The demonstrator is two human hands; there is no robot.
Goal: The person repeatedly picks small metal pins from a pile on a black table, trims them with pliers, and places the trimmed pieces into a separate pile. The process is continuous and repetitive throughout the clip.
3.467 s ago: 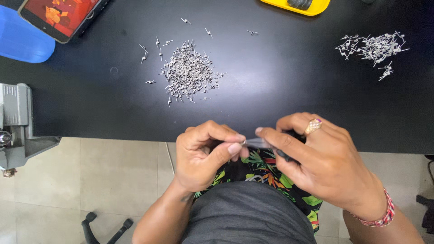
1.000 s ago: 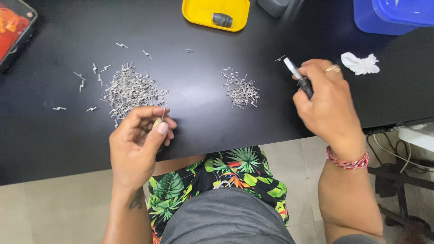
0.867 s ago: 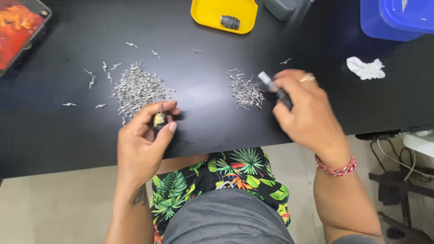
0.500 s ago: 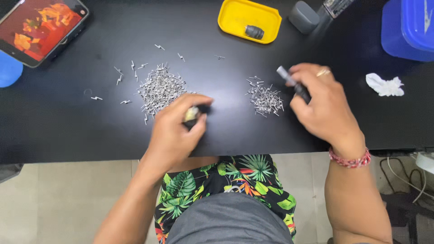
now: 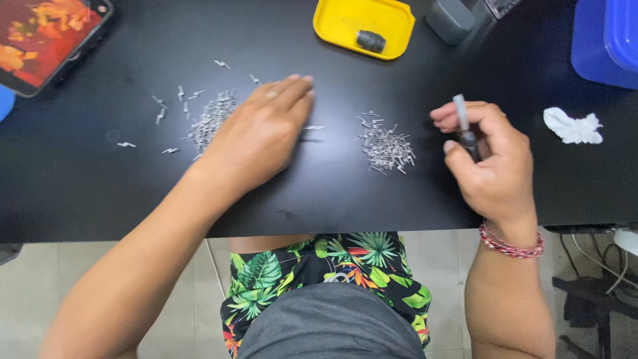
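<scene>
The left hand (image 5: 256, 136) lies palm down on the black table (image 5: 332, 186), with its fingers (image 5: 292, 90) stretched out and held close together. It covers the right part of a big pile of small metal pins (image 5: 209, 119), so the pins under the palm are hidden; I cannot tell if the hand holds any of them. Some loose pins (image 5: 169, 100) are scattered to the left of the pile, and one single pin (image 5: 314, 127) lies just beside the fingertips on the right.

The right hand (image 5: 492, 163) is raised a little over the table near its front edge. Its fingers are curled and pinch a thin dark tool with a grey tip (image 5: 463, 123), which stands almost upright; the thumb presses it from the left side. On the wrist there is a red beaded bracelet (image 5: 512, 244).

Between the two hands is a smaller pile of metal pins (image 5: 385, 146), apart from both hands but nearer to the right one.

At the far side of the table stands a yellow tray (image 5: 345, 23) with a small dark cylindrical part (image 5: 370, 41) in it. Beside it, to the right, is a grey object (image 5: 450, 18). A blue container (image 5: 601, 43) is in the far right corner, and a crumpled white tissue (image 5: 573, 126) lies near it. At the far left corner lies a phone (image 5: 46, 33) with a lit red and orange screen.
</scene>
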